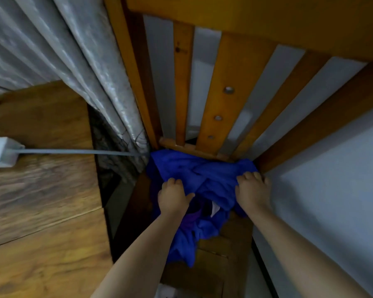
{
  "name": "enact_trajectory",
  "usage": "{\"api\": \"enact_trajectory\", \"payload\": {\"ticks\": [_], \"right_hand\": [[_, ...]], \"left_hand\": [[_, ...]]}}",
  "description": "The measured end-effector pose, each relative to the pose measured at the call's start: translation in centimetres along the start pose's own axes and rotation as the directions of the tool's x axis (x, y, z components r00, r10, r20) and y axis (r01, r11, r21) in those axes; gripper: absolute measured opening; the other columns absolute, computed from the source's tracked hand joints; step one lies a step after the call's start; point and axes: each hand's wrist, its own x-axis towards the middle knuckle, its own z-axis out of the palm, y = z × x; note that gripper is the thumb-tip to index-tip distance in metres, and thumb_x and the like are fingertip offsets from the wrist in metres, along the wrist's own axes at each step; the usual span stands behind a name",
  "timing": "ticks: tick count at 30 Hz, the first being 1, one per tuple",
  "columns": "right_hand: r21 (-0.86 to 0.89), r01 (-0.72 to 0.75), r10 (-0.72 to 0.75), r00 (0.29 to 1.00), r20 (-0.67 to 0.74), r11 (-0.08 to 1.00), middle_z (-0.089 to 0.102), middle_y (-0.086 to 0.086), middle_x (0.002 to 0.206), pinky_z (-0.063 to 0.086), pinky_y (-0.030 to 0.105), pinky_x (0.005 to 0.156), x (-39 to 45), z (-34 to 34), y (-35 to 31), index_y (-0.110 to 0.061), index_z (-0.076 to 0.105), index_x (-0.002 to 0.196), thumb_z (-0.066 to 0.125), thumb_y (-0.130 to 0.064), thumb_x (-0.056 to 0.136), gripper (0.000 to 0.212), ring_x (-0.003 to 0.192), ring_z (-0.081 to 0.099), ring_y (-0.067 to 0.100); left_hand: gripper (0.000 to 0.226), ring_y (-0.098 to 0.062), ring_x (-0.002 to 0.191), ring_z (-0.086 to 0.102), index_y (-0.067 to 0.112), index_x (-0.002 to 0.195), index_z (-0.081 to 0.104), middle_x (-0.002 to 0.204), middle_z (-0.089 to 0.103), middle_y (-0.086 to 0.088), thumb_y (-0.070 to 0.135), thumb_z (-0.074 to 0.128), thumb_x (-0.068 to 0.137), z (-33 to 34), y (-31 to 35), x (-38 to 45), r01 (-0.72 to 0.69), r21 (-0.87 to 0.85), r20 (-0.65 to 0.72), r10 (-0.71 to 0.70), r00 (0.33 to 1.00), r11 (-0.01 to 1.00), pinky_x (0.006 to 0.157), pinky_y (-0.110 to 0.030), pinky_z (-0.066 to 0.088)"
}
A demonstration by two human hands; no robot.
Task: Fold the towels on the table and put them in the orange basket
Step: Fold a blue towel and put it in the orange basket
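Both hands, left hand (174,195); right hand (252,190), grip crumpled blue towel (202,175) hanging lengthwise downward.

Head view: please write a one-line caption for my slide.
Both hands, left and right, grip a crumpled blue towel below a wooden slatted frame.

Single head-worn wide-angle view, looking steeply down from close above; both forearms enter from the bottom edge toward frame centre, with wooden slats (224,93) fanning across the upper frame.

No readable text, label or number anywhere.
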Motion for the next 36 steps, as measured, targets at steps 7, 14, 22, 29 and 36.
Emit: {"api": "enact_trajectory", "payload": {"ticks": [7,14,22,29,36], "right_hand": [[0.054,0.027,-0.024,0.998,-0.058,0.998,0.063,0.004,0.11,0.034,0.035,0.095,-0.2,-0.2,0.4,-0.013,0.063,0.105,0.037,-0.022,0.096,0.029,0.11,0.05,0.023],[0.296,0.127,-0.041,0.959,-0.279,0.947,0.063,0.015,0.092,0.035,0.036,0.082,-2.1,-11.8,-2.5,-0.002,0.062,0.089,0.046,-0.016,0.092,0.022,0.096,0.055,0.031],[0.453,0.548,-0.269,0.795,-0.543,0.703,0.06,0.029,0.08,0.027,0.03,0.062,-9.0,-29.1,-7.7,0.011,0.061,0.079,0.055,-0.001,0.086,0.015,0.079,0.057,0.038],[0.36,0.784,-0.353,0.569,-0.743,0.505,0.062,0.029,0.076,0.029,0.027,0.062,-18.1,-38.0,-16.8,0.01,0.061,0.077,0.052,-0.007,0.083,0.021,0.073,0.056,0.035],[0.359,0.896,-0.419,0.441,-0.794,0.263,0.063,0.024,0.08,0.031,0.019,0.066,-31.4,-39.3,-30.5,0.007,0.064,0.082,0.052,-0.007,0.084,0.018,0.072,0.047,0.018]], "left_hand": [[0.025,-0.025,0.103,0.054,0.007,0.103,0.059,0.111,0.059,-0.009,0.023,0.041,0.096,-1.0,0.4,0.0,-0.075,0.031,-0.136,0.078,0.988,0.997,0.079,-0.033,0.045],[0.027,-0.032,0.101,0.057,0.004,0.104,0.059,0.108,0.061,-0.015,0.025,0.043,0.095,-12.3,1.3,-4.1,-0.046,-0.244,-0.211,-0.006,0.978,0.969,0.074,-0.034,0.043],[0.022,-0.033,0.076,0.056,0.006,0.067,0.056,0.072,0.061,-0.021,0.014,0.054,0.087,-28.3,-1.9,-15.2,-0.125,-0.614,-0.347,-0.124,0.93,0.779,0.058,-0.03,0.039],[0.012,-0.009,0.052,0.03,0.008,0.06,0.044,0.056,0.035,-0.003,0.017,0.051,0.066,-37.0,-10.4,-27.9,-0.38,-0.812,-0.524,-0.266,0.809,0.442,0.048,-0.024,0.021],[0.022,-0.002,0.039,0.025,0.018,0.045,0.031,0.035,0.029,0.016,0.013,0.044,0.061,-37.7,-22.8,-42.0,-0.538,-0.787,-0.617,-0.409,0.672,0.303,0.043,-0.021,0.019]]}}
